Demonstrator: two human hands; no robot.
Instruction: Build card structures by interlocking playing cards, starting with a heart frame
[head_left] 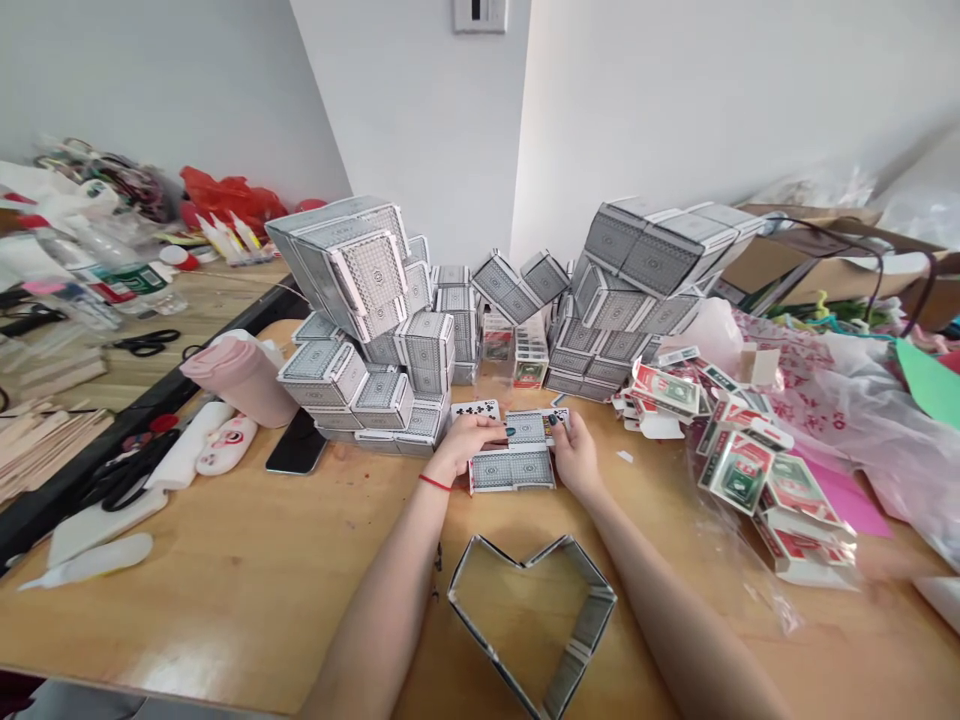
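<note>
Cards [529, 429] sit between our hands, over the table [300, 590]. Left hand [466, 442] pinches their left end, right hand [576, 455] the right; both grips narrow. We should keep edges flush, pressing lightly so corners don't crease.

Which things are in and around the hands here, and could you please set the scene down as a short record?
Left hand: gripping the left end of playing cards
Right hand: gripping their right end, thumb on top
Between forearms: heart-shaped frame on the wooden table
Beyond hands: left block stack, right block stack, both showing card-back patterns
Left side: pink cup, dark phone
Right side: card boxes in a loose pile
</note>
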